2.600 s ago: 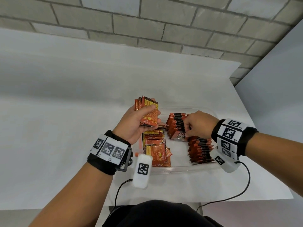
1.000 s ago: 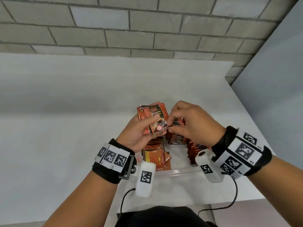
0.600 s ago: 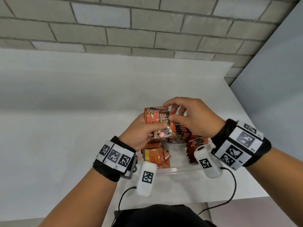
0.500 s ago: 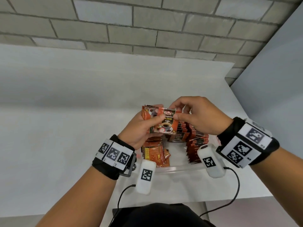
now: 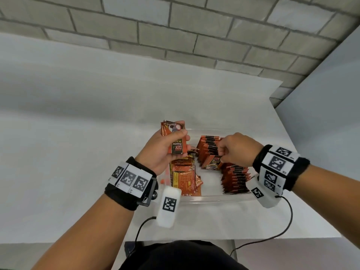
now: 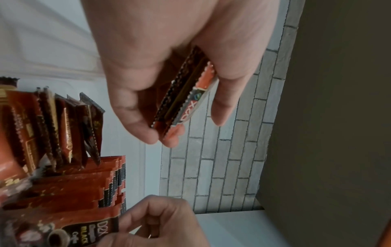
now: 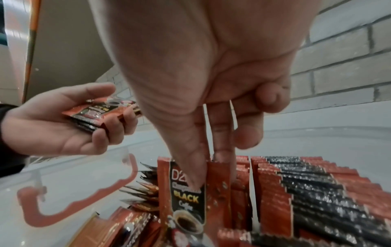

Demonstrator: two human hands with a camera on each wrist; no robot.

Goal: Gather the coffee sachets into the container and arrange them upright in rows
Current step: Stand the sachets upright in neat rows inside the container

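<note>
My left hand (image 5: 171, 145) grips a small stack of orange coffee sachets (image 5: 176, 138) above the left end of the clear plastic container (image 5: 220, 198); the same stack (image 6: 186, 98) sits between thumb and fingers in the left wrist view. My right hand (image 5: 231, 151) pinches one sachet (image 5: 212, 162) by its top, standing it at the near end of an upright row (image 5: 209, 146). In the right wrist view the thumb and fingers hold that sachet (image 7: 184, 197) upright. A second upright row (image 5: 235, 178) stands to the right. Loose sachets (image 5: 185, 178) lie flat at the container's left.
The container sits near the front right of a white table (image 5: 78, 152), close to its right edge. A brick wall (image 5: 175, 26) runs behind. Cables (image 5: 280, 227) from the wrist cameras hang over the front edge.
My right hand took one sachet from the stack in my left hand and carried it down to the upright row in the container. The left hand stayed raised with the rest.
</note>
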